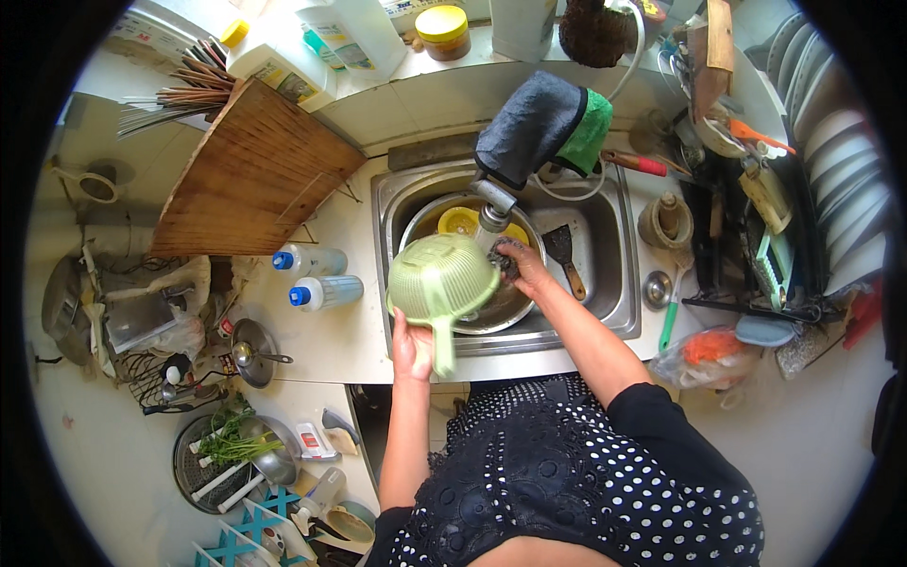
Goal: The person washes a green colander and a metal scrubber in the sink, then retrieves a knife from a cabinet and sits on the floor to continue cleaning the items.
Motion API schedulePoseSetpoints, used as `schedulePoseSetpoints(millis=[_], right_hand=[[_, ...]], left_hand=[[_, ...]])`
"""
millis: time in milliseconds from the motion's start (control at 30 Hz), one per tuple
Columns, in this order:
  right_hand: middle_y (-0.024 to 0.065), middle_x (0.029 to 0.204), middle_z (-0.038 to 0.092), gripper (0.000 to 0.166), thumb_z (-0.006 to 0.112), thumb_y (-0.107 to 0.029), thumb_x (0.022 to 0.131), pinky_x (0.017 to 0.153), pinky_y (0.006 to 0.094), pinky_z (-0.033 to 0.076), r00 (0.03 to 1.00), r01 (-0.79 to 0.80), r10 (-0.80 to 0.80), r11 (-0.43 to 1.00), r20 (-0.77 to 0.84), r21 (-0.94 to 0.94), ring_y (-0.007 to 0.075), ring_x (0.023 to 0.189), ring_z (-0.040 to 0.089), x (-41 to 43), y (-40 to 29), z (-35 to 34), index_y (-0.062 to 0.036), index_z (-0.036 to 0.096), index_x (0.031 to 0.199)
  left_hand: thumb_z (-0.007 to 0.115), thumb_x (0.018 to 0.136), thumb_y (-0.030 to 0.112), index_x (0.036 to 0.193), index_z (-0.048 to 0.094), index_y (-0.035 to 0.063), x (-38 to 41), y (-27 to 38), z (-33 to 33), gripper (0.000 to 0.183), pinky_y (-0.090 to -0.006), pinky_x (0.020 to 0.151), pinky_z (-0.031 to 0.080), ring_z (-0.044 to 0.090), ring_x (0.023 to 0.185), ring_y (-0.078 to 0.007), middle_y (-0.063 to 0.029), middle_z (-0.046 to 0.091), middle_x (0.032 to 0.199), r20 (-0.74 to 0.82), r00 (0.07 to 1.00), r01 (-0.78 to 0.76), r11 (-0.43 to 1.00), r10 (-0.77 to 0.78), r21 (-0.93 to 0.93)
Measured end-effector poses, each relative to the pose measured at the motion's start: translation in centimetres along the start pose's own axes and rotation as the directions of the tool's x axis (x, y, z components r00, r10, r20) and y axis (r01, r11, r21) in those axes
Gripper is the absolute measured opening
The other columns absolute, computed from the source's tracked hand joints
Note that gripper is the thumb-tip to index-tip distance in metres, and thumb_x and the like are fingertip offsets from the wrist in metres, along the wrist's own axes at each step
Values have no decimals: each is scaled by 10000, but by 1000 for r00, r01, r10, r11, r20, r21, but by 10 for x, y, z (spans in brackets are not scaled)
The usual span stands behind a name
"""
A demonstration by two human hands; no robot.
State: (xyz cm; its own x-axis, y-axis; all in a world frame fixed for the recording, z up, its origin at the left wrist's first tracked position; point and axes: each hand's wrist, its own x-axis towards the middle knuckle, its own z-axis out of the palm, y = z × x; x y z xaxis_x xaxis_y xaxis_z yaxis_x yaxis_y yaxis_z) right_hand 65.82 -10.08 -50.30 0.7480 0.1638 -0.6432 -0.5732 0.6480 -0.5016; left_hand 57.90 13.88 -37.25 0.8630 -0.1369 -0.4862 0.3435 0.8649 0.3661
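Note:
My left hand point(412, 349) grips the rim of a pale green plastic colander point(441, 273), whose rounded underside faces up and whose handle points toward me. In my right hand point(526, 269) is a dark scouring pad point(504, 259), close to the colander's right side. Below them a large metal basin point(533, 292) stands in the stainless steel sink point(623, 312), holding murky water and a yellow dish point(459, 220). Just above the scouring pad hangs the tap's spout point(494, 216), with water apparently running from it. The colander hides part of the basin.
A spatula point(565, 261) lies in the sink, right of the basin. Grey and green cloths point(531, 127) drape over the tap. Two blue-capped bottles point(327, 292) and a leaning wooden board point(248, 184) occupy the left counter. On the right stand a mortar point(666, 223) and racked plates point(847, 191).

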Motion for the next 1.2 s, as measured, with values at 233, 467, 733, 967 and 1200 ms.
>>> schedulePoseSetpoints(millis=[233, 467, 733, 967, 1200], right_hand=[[-6, 1040, 632, 309, 668, -307, 872, 791, 407, 521, 999, -37, 37, 999, -33, -5, 140, 976, 584, 6, -7, 8, -156, 621, 1137], [79, 1144, 629, 496, 721, -339, 835, 818, 411, 509, 981, 43, -102, 946, -168, -323, 168, 1039, 587, 27, 26, -18, -48, 587, 1214], [65, 941, 703, 295, 670, -197, 814, 807, 286, 484, 972, 118, -222, 750, -79, -651, 191, 894, 659, 31, -16, 9, -29, 683, 1057], [169, 1007, 687, 331, 727, -195, 778, 830, 342, 493, 668, 654, -700, 390, 254, -648, 287, 960, 665, -40, -51, 64, -42, 681, 1069], [144, 1093, 658, 362, 757, -214, 767, 917, 373, 479, 549, 726, -668, 83, 503, -683, 301, 1044, 618, -66, -28, 72, -64, 665, 1084]], left_hand=[[562, 956, 165, 1353, 436, 89, 19, -4, -8, 424, -510, 1061, 382, 476, 1255, -278, -86, 513, 1342, 104, 992, 33, 958, -65, 285], [601, 914, 436, 1258, 531, -6, 24, -18, -3, 565, -366, 966, 453, 572, 1100, -214, -99, 600, 1220, -58, 998, 15, 838, 19, 546], [626, 940, 309, 1123, 620, -22, 11, -27, 0, 379, -267, 815, 475, 588, 888, -115, -57, 665, 1011, 40, 998, -11, 448, -54, 894], [632, 931, 336, 1117, 624, -10, 28, -16, 10, 392, -261, 743, 502, 615, 826, -118, -43, 672, 961, 98, 994, -109, 425, 47, 899], [534, 953, 474, 1084, 618, -10, 45, -21, 6, 508, -268, 765, 485, 590, 830, -112, -46, 662, 938, 36, 998, -55, 352, 59, 934]])
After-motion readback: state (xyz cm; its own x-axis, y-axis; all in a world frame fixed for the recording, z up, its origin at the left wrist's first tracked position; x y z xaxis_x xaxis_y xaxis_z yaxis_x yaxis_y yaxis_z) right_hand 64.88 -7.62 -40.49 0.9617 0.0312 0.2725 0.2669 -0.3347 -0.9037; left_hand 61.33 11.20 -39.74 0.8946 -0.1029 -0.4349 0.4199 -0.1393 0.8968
